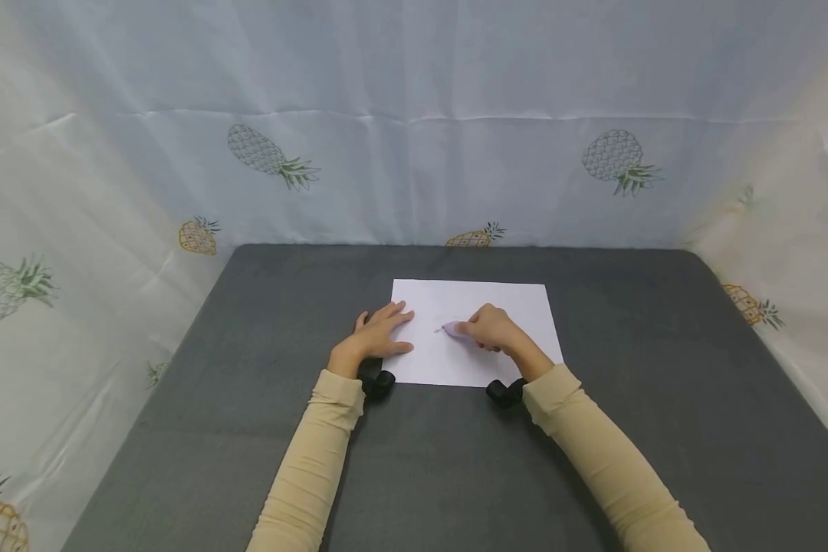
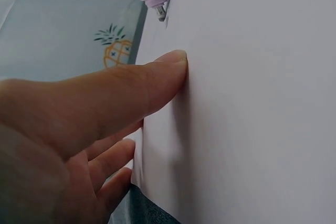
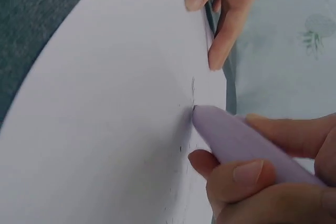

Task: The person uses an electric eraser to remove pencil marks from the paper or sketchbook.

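Note:
A white sheet of paper point(image 1: 448, 366) lies on the dark grey table. In the head view my left hand point(image 1: 378, 336) rests on the sheet's left edge with fingers spread and fairly straight. My right hand point(image 1: 494, 330) holds a lilac electric eraser point(image 3: 241, 140) with a thick tapered body, thumb and fingers curled round it. Its metal-collared, blunt grey tip point(image 2: 161, 15) points down at the paper, beside short dark marks point(image 3: 192, 86). Dark specks are scattered near the tip in the right wrist view. Fingers of the right hand hide part of the eraser's body.
Black wrist-worn devices point(image 1: 378, 385) sit at both wrists, close to the paper's near edge. The dark table point(image 1: 414, 475) extends around the sheet. A pale curtain point(image 1: 414, 176) with pineapple prints hangs behind the table and at both sides.

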A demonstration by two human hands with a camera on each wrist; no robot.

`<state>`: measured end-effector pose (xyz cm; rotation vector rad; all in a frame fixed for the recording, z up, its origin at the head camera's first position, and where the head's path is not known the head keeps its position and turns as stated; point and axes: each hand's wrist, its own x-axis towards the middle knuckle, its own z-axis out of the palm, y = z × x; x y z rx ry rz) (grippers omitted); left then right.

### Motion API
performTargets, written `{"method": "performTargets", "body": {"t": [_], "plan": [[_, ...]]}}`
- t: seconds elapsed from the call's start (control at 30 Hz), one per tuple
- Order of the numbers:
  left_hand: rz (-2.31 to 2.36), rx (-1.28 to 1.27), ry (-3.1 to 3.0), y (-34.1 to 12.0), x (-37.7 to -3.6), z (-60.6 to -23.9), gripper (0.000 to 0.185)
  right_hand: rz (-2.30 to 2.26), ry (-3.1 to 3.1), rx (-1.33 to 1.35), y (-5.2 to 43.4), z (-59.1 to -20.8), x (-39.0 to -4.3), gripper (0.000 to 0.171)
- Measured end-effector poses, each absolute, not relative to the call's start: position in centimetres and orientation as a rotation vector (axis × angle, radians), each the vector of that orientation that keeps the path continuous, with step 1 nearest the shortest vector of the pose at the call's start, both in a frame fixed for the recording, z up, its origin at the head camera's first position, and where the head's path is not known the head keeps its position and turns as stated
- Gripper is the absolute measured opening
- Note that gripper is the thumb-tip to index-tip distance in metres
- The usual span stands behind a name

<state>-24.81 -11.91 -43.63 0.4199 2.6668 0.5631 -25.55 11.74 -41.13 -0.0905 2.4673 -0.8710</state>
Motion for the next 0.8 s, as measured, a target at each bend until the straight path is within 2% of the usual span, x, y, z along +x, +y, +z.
{"method": "performTargets", "body": {"t": [0.8], "plan": [[0.568, 0.417, 2.666, -11.85, -24.83, -43.66, 0.067, -0.833, 2.472, -0.089, 11.40, -40.66, -25.41, 0.041]]}}
